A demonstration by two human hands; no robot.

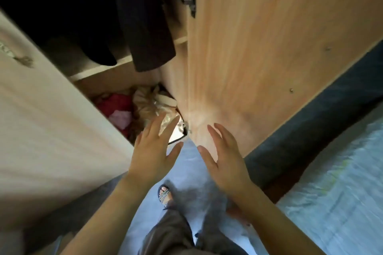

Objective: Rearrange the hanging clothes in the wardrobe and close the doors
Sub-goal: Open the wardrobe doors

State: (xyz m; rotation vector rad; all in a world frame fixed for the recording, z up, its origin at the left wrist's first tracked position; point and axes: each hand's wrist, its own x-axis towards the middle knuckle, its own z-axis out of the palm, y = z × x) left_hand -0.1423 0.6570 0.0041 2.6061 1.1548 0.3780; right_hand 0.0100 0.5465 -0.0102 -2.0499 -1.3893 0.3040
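Both hands spread, holding nothing: left hand [152, 149] and right hand [222, 158] near right door [259, 58]. Risk: dark clothes [145, 33] hang by the hinge side, may get caught when door shuts.

We recorded dim, uneven indoor light. A bright patch lay on the lower part of the right door [238, 58], while the wardrobe interior [62, 6] sank to near black. Motion blur smeared the bedding [342, 172] and the trouser leg [196, 196]. Wide-angle distortion bent the left door [51, 120] along its edges.
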